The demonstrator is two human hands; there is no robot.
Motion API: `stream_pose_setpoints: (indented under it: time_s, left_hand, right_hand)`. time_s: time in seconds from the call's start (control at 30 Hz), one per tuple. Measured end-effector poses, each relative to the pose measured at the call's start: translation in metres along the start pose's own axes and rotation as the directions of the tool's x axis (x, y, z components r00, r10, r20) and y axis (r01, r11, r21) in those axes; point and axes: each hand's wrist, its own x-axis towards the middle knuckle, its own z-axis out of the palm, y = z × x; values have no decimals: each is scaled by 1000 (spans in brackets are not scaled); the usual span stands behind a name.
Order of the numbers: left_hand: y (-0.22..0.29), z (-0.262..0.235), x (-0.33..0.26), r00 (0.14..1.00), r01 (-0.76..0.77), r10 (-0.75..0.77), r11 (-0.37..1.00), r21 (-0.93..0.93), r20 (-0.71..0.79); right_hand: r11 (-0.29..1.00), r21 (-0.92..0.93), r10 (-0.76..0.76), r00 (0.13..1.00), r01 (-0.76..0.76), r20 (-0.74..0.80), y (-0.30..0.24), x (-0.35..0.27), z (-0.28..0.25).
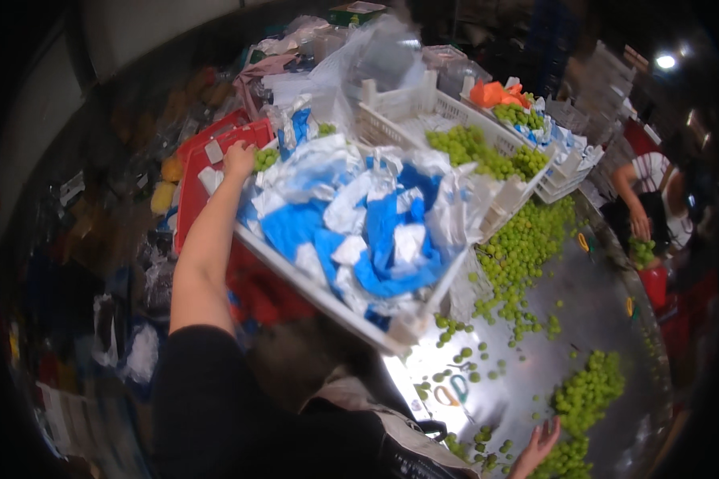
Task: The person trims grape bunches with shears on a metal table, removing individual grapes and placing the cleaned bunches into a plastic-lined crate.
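- Head view: your left hand (pixel 238 160) grips the far rim of a white crate (pixel 319 291) lined with blue-and-white wrappers (pixel 375 231).
- Your right hand (pixel 539 443) rests open, fingers spread, on the steel table (pixel 599 307) beside green grapes (pixel 587 395).

Crumpled blue-and-white plastic bags (pixel 367 219) are heaped in a white crate (pixel 327 299) at frame centre; clear wrapping (pixel 375 52) is seen at upper centre.

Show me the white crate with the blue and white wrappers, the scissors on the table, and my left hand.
white crate (pixel 307 289): head view, bare near side wall.
scissors (pixel 453 389): head view, teal handle loops.
left hand (pixel 239 158): head view, back of the hand at the crate's far corner.
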Motion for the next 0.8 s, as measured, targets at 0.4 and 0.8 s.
stream_pose_setpoints:
  time_s: [0.4, 0.8]
  left_hand:
    - [-48, 71, 84, 923, 106, -87, 994, -30, 375]
    - [96, -114, 38, 939, -298, 341, 734, -611, -48]
  right_hand:
    - [999, 41, -13, 1000, 12, 1, -68, -36, 121]
    - [998, 36, -60, 998, 59, 37, -83, -26, 138]
